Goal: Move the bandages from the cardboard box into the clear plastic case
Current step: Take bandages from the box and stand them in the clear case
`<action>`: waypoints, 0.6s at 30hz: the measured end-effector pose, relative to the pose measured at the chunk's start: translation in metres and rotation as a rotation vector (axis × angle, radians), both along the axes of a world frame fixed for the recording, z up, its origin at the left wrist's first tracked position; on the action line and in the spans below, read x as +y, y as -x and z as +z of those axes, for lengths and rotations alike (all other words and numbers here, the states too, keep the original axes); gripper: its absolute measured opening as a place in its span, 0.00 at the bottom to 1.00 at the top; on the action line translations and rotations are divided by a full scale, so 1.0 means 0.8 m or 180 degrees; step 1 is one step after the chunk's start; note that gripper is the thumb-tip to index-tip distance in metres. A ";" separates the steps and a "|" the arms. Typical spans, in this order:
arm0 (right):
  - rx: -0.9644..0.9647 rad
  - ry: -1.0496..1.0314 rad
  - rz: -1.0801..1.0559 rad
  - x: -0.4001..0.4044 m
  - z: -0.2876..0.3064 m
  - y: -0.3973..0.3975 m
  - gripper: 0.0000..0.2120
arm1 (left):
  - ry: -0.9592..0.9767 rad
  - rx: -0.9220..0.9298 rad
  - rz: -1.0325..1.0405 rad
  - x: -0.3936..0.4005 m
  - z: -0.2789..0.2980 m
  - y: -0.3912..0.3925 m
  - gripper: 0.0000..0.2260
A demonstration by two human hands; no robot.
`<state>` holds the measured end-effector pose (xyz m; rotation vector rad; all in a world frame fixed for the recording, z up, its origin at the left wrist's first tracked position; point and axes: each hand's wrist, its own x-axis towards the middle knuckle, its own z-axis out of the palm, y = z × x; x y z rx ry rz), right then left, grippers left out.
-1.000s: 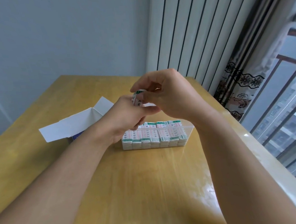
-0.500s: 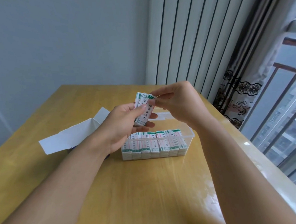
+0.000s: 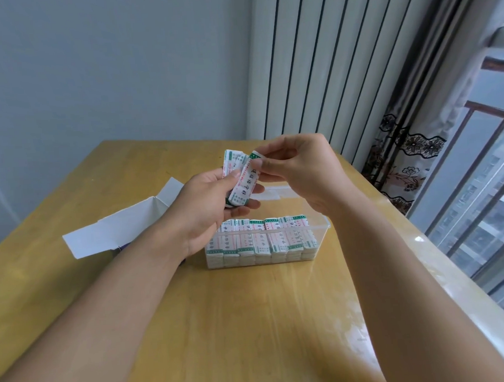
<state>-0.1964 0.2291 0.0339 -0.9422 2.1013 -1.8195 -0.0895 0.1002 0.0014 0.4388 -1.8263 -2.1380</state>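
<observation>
Item: loose bandages (image 3: pixel 239 179), a small fanned bundle of white wrapped strips with green ends and printed characters, held upright above the worktop (image 3: pixel 253 323), over the far left end of the clear plastic case (image 3: pixel 321 231).

Left grip: left hand (image 3: pixel 207 208) clenched round the lower half of the bundle, thumb across the front strip, fingers curled beneath. The strips stand out above the thumb, leaning slightly away from the wrist.

Right grip: right hand (image 3: pixel 296 170) pinching the green top end of the front strip between thumb and forefinger; the other fingers are curled behind. The pinch sits at the upper right corner of the bundle, just beside the left thumb.

Case: rectangular, open-topped, standing on the wooden worktop below both hands. Its near side shows a row of packed bandage stacks (image 3: pixel 261 243), edges upright, side by side.

Cardboard box (image 3: pixel 120 228): white, flaps spread open, on the worktop left of the case, partly behind the left forearm. Contents hidden.
</observation>
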 end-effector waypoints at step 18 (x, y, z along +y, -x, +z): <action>-0.0114 0.0304 -0.0110 0.012 0.004 0.024 0.05 | 0.0706 0.0043 0.0446 -0.004 -0.009 0.005 0.12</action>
